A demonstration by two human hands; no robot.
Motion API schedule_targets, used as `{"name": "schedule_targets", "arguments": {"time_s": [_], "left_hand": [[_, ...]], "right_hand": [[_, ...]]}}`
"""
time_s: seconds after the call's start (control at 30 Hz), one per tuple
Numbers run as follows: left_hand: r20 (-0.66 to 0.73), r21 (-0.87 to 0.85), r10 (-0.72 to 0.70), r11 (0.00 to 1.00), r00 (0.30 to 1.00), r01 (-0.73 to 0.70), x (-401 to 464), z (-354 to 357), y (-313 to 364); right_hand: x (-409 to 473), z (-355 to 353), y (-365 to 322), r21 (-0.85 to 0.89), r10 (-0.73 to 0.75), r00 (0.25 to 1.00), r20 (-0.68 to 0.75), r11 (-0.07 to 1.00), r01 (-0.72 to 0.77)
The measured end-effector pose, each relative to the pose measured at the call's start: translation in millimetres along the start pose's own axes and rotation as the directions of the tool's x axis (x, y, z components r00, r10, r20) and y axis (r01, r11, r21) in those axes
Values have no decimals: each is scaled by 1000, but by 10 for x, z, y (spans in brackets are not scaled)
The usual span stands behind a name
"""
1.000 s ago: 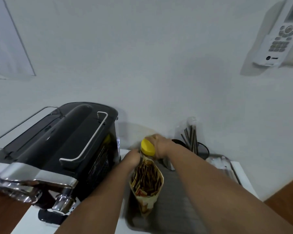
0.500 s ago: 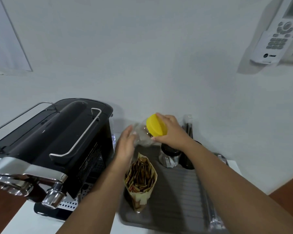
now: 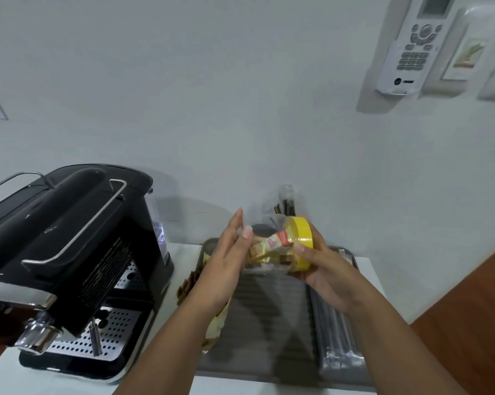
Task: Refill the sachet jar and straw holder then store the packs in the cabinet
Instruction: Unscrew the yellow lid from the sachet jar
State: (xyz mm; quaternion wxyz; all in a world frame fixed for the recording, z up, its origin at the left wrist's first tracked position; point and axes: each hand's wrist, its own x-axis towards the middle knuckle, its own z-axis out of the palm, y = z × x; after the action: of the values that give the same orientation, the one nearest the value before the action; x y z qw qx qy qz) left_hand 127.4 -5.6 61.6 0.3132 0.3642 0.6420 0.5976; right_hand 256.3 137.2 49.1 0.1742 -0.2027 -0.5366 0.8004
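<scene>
**Jar in both hands, lid about to come off**

While the coffee machine (image 3: 69, 252) sits idle at the far left of the counter, I am on the first step of the refill: getting the sachet jar open. Just right of the machine, the open pack of sachets (image 3: 189, 283) stands at the left edge of the grey tray (image 3: 269, 323), mostly hidden behind my left forearm. It looks ready to pour from once the jar is open.

My left hand (image 3: 229, 260) is spread, fingers straight and loosely together, its palm against the base end of the jar (image 3: 272, 249). The jar is clear, tipped on its side above the tray, and it has a few sachets inside. My right hand (image 3: 320, 266) is curled around the yellow lid (image 3: 299, 238), thumb on the near rim and fingers wrapped behind it. The lid is on the jar; I cannot tell how far it has loosened.

Behind the jar, the straw holder (image 3: 283, 203) stands against the wall with dark straws in it, and a clear pack of straws (image 3: 337, 332) lies along the right side of the tray.

Next I judge I need a firmer left grip, so the jar does not spin, and a twist from the right wrist. The lid then wants a spot on the tray, leaving a hand free for the sachets.
</scene>
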Motion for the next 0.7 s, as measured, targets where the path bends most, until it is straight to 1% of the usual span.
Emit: {"name": "schedule_targets", "arguments": {"time_s": [0.07, 0.17, 0.27, 0.3, 0.33, 0.4, 0.5, 0.6, 0.7], "left_hand": [[6, 69, 16, 997, 1000, -16, -61, 61, -1], [48, 168, 96, 980, 994, -103, -94, 139, -35], [70, 328, 188, 923, 980, -201, -84, 170, -146], [55, 347, 208, 913, 977, -214, -78, 191, -167], [26, 332, 218, 919, 976, -214, -78, 221, -170], [-46, 250, 211, 949, 976, -193, -84, 274, -147], [-123, 185, 216, 964, 969, -191, -87, 299, -113], [-167, 103, 244, 968, 955, -229, -64, 249, -127], [-168, 71, 238, 971, 957, -229, -71, 199, -113]], "right_hand": [[-40, 8, 16, 51, 48, 996, -75, 998, -44], [-66, 82, 44, -7, 100, 967, -236, 995, -104], [-54, 147, 94, -6, 139, 934, -329, 989, -149], [-48, 174, 94, 8, 137, 927, -349, 990, -144], [-44, 197, 92, 14, 124, 921, -368, 992, -128], [-26, 243, 87, -18, 83, 915, -394, 995, -98], [-9, 297, 75, -151, -12, 900, -435, 987, -60], [-24, 371, 62, -274, -105, 907, -408, 962, -12], [-61, 435, 38, -350, -188, 918, -348, 935, 58]]}}
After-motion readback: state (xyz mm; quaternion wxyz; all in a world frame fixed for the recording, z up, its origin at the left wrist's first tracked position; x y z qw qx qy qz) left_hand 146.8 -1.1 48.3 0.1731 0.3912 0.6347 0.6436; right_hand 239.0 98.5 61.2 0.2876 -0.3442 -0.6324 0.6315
